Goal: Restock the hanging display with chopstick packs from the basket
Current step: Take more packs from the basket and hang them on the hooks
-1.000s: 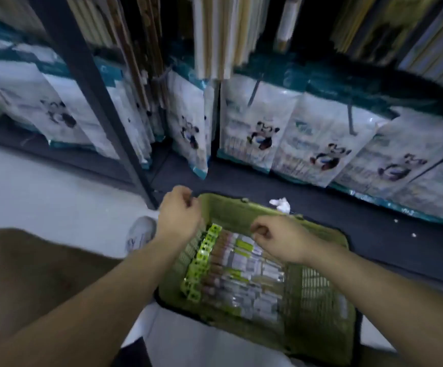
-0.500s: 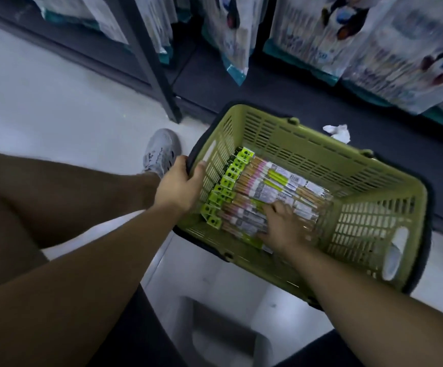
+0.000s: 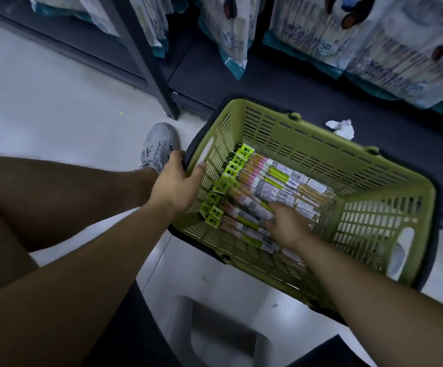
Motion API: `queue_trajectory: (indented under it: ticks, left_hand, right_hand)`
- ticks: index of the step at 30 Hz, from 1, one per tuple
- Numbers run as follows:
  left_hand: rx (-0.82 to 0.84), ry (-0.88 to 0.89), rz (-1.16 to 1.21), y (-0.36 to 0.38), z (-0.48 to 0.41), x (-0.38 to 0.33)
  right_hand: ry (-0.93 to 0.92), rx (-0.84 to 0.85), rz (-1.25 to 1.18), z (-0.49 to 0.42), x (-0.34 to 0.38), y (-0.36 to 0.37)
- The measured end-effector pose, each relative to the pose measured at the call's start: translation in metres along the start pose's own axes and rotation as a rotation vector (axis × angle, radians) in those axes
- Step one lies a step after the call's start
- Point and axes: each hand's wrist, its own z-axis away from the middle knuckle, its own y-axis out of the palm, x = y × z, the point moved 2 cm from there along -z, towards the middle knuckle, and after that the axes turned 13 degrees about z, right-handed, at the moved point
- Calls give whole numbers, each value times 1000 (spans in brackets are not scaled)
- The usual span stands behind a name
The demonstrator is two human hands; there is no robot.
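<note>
Hands (image 3: pixel 176 181) (image 3: pixel 285 223) touch basket (image 3: pixel 347 147) and left-pointing chopstick packs (image 3: pixel 281 178).

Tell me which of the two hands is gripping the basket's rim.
The left hand: it grips the rim of the green basket at its left end. The right hand is instead down inside, among the chopstick packs.

The pale floor (image 3: pixel 43 107) spreads out left of the left hand (image 3: pixel 174 185); a dark post (image 3: pixel 146 62) stands beyond it; a low dark shelf (image 3: pixel 281 88) runs beyond the right hand (image 3: pixel 285 223); the light is dim.
</note>
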Motion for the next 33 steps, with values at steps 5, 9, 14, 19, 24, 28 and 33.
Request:
queue_trajectory:
  ticks: [5, 9, 14, 19, 24, 28, 33]
  left_hand:
    - [-271, 524, -222, 12, 23, -30]
    - [51, 169, 258, 46, 32, -49]
    - [34, -221, 874, 60, 30, -48]
    - [-4, -258, 1010, 38, 15, -45]
    - [-55, -226, 953, 20, 5, -40]
    - [-127, -118, 762, 15, 0, -40]
    - [-84, -112, 750, 21, -9, -41]
  right_hand:
    - [64, -125, -153, 6, 12, -55]
    - [-54, -296, -221, 24, 58, -98]
    - [-209, -211, -278, 46, 114, -103]
    - [-61, -95, -421, 25, 71, -97]
    - [120, 8, 53, -25, -4, -72]
    - [109, 89, 173, -51, -19, -47]
    - [86, -26, 229, -65, -11, -32]
